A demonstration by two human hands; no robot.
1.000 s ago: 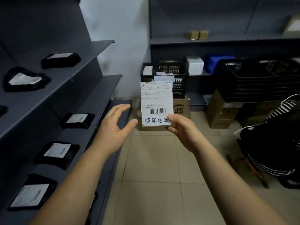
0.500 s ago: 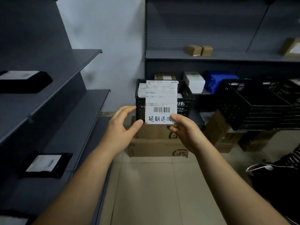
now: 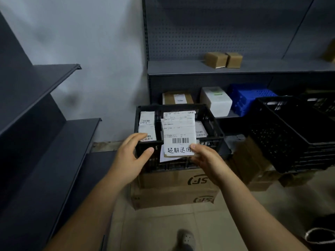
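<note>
The parcel [image 3: 179, 127] is flat and thin, and nearly its whole front is a white shipping label. Fine print fills the upper part, a barcode sits lower down, and a row of large handwritten black characters runs along the bottom edge. A brown edge shows under the label's lower border, and a loose white sheet sticks out behind it at the lower left.

It is held upright with the label facing the person, in the air over the near rim of a black crate [image 3: 172, 106]. That is probably so the writing can be read before the parcel goes in.

The right hand [image 3: 206, 162] pinches the parcel's lower right corner, thumb on the front and fingers behind. This grip leaves the barcode and handwriting uncovered.

The left hand [image 3: 128, 158] holds nothing. Its fingers are spread and lightly curved, just beside the parcel's left edge and in front of the crate's near left corner. Whether it touches the crate cannot be told. It looks ready to steady the parcel or take its other side.

Inside the crate stand other labelled packets [image 3: 147, 124], also upright with their labels forward, so this one would likely join them as another in the row.

The crate rests on stacked cardboard boxes [image 3: 168, 180] printed with a logo, which lift it to easy reach. Dark shelves [image 3: 59, 147] run along the left. To the right are a bigger black crate [image 3: 290, 134], a blue one [image 3: 248, 98] and a white box [image 3: 216, 100].
</note>
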